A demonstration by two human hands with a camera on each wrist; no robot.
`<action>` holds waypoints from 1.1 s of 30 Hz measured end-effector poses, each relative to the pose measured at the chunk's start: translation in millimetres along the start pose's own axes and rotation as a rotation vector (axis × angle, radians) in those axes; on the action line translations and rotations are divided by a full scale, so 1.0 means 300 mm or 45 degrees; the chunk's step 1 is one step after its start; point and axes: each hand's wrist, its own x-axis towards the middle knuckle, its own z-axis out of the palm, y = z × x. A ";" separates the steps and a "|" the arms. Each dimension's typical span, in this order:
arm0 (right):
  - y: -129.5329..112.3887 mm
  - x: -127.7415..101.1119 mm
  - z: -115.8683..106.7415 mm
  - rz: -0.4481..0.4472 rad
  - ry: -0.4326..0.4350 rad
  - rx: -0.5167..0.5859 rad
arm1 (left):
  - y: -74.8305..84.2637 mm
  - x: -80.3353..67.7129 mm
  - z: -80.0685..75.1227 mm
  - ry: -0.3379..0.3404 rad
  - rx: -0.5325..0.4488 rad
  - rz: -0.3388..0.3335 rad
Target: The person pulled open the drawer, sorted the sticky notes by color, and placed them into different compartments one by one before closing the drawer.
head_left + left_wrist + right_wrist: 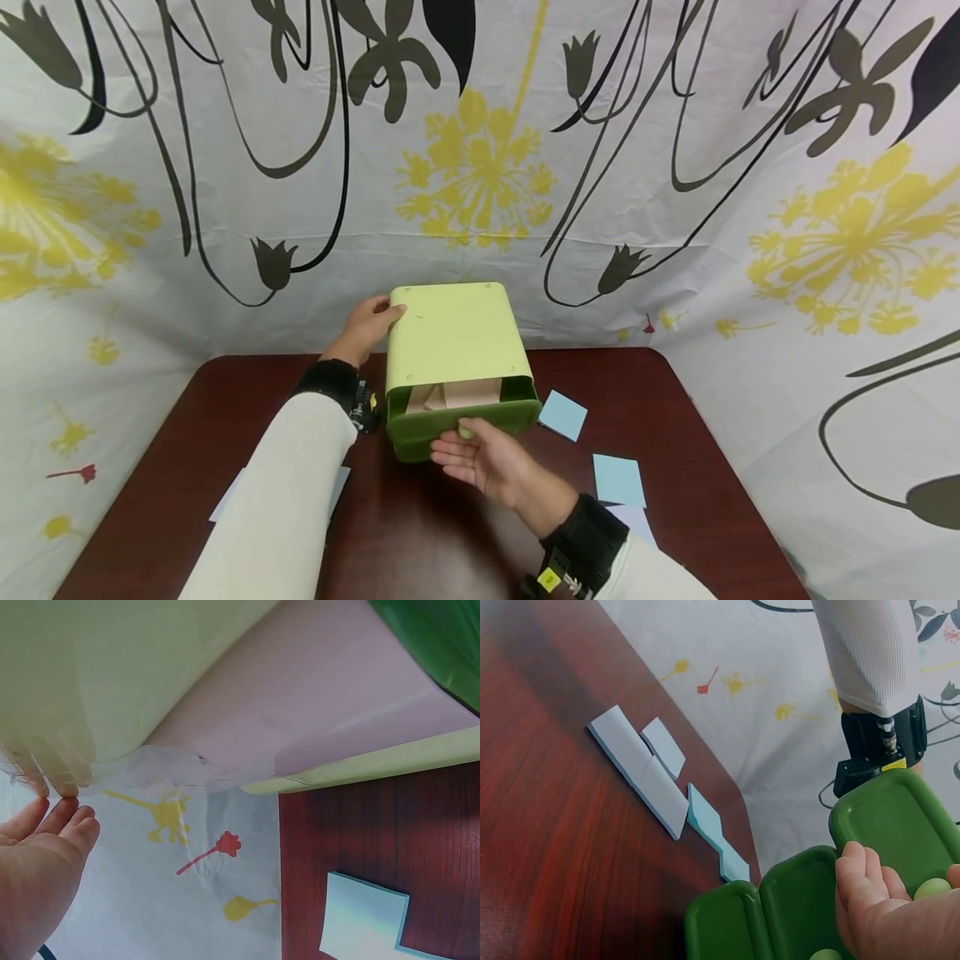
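A small light-green drawer box (453, 337) stands at the back of the dark wooden table (450, 533). Its dark-green drawer (420, 432) is pulled out a little, and pinkish paper (457, 393) lies inside. My left hand (381, 318) rests on the box's back left corner, thumb on top; in the left wrist view its straight fingers (56, 817) touch the box's side (97, 675). My right hand (459, 443) is palm up at the drawer front. It pinches the pale green knob (932, 889) between thumb and fingers (866, 881).
Blue sticky notes lie to the right of the box (562, 414) and nearer me (618, 479). More pale notes (641, 769) lie at the table's left side. A flower-patterned cloth (675, 208) hangs behind and around the table.
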 end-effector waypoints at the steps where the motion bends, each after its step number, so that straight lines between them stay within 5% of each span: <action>1: -0.003 0.005 0.000 -0.003 0.001 -0.002 | 0.000 -0.001 -0.001 -0.001 0.005 -0.001; 33: -0.070 0.113 0.008 0.033 0.108 -0.028 | -0.001 0.006 -0.003 -0.007 0.000 0.011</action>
